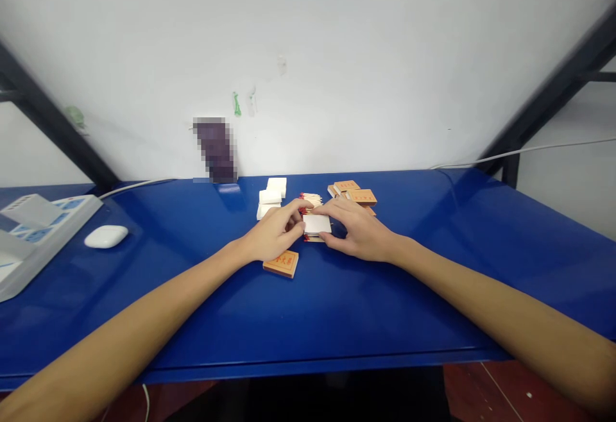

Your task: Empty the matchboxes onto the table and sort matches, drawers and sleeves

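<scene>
My left hand and my right hand meet at the middle of the table, gripping a small white matchbox tray from its two sides. Its plain white face points up. Red-tipped matches lie in a pile just behind it, and more matches stick out under its front edge. Whether the tray holds matches is hidden. By my left wrist lies an orange matchbox with red print. Several white trays are heaped behind my left hand, and several orange matchbox covers behind my right.
The blue table meets a white wall at the back. A pixelated dark object leans there. At the left are a white earbud case and a power strip with plugs. White cables run at both back corners.
</scene>
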`<control>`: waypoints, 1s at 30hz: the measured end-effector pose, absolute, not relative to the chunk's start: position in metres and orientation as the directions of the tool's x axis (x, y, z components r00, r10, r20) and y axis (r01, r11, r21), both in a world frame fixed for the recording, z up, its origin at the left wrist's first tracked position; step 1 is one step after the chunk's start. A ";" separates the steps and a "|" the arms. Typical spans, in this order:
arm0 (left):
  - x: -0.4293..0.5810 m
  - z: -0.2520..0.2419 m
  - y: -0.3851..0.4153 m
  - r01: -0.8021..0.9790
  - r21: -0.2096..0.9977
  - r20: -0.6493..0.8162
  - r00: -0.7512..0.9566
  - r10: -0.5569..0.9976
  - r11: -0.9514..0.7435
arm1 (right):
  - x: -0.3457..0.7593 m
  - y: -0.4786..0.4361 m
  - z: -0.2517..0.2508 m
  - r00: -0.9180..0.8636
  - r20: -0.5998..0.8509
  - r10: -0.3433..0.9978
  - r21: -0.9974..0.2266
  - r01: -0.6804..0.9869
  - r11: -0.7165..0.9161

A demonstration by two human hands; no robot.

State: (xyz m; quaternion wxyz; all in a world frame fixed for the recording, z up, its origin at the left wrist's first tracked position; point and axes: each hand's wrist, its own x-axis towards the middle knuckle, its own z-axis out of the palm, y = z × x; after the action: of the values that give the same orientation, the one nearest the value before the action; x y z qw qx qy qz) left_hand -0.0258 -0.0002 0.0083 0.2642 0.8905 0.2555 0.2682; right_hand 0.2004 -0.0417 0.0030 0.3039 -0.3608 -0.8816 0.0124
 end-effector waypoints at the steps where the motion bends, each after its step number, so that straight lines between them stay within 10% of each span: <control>1: -0.026 0.008 0.000 0.313 0.608 0.342 0.726 0.597 -0.729 | 0.200 -0.042 0.003 -0.554 0.528 0.643 -0.242 0.627 0.740; 30: -0.026 0.008 0.000 0.310 0.598 0.350 0.729 0.589 -0.739 | 0.200 -0.045 0.007 -0.542 0.552 0.633 -0.250 0.617 0.746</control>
State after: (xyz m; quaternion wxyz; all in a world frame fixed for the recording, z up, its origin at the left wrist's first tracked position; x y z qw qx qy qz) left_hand -0.0263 0.0005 0.0078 0.2593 0.8928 0.2515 0.2691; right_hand 0.2004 -0.0449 0.0074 0.3198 -0.3559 -0.8780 0.0130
